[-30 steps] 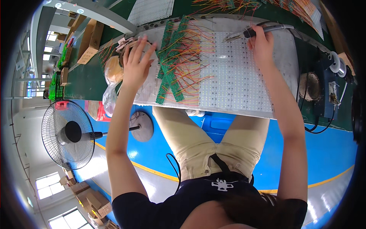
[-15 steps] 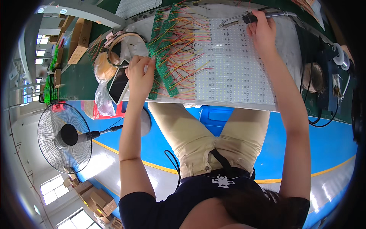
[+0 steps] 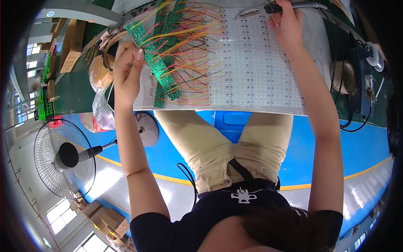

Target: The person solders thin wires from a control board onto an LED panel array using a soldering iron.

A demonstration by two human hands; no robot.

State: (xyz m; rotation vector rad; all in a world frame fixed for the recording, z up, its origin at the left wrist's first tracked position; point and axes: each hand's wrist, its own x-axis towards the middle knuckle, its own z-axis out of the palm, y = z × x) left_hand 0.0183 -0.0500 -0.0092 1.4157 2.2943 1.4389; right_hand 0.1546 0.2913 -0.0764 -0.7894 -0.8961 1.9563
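My left hand (image 3: 127, 71) grips the outer edge of a slim green circuit board strip (image 3: 153, 65), thumb and fingers closed on it. The strip is slanted, and red, yellow and black wires (image 3: 189, 42) run from it to the right. Beneath it lie more green strips (image 3: 159, 103) with wires of their own. A pale panel (image 3: 256, 63) dotted with rows of small squares lies to the right, under the wire ends. My right hand (image 3: 288, 27) is closed around the dark handle of a soldering iron (image 3: 273, 7), its tip pointing left over the panel's far edge.
On the right stand a dark soldering station (image 3: 357, 80) and a solder wire spool (image 3: 374, 59). Left of my left hand are a round hoop (image 3: 110, 46) and a clear plastic bag (image 3: 102, 109). A fan (image 3: 65, 157) stands at the left, with cardboard boxes (image 3: 73, 46) beyond the bench.
My left hand has moved left, drawing the top strip and its wires leftward and uncovering the strips below. The phone is now mostly hidden. The right hand still holds the iron in nearly the same place.
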